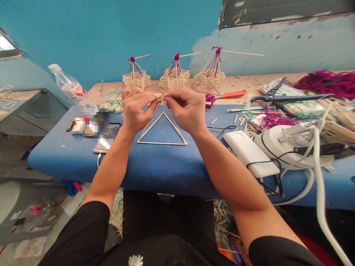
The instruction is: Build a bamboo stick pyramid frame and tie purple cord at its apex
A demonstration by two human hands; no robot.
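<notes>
A pyramid frame of thin wooden sticks [162, 143] stands on the blue tabletop in front of me, its triangular base toward me. At its peak, my left hand [138, 107] pinches the stick ends from the left, thumb and forefinger pressed together. From the right, my right hand [188, 107] pinches the same peak, its fingertips almost touching those of the left. Whatever small piece lies between the fingertips is hidden. Behind my hands stand three stick models with purple string at their tops: a left one [135, 78], a middle one [175, 78] and a right one [212, 75].
Orange-handled knife [234, 94], dark cutters [291, 98] and purple string [327, 84] lie at the right back. A white power bank [251, 153] and a white fan-like device [288, 144] sit at right. Left are a phone [112, 135], a bottle [69, 87] and stick bundles [111, 99].
</notes>
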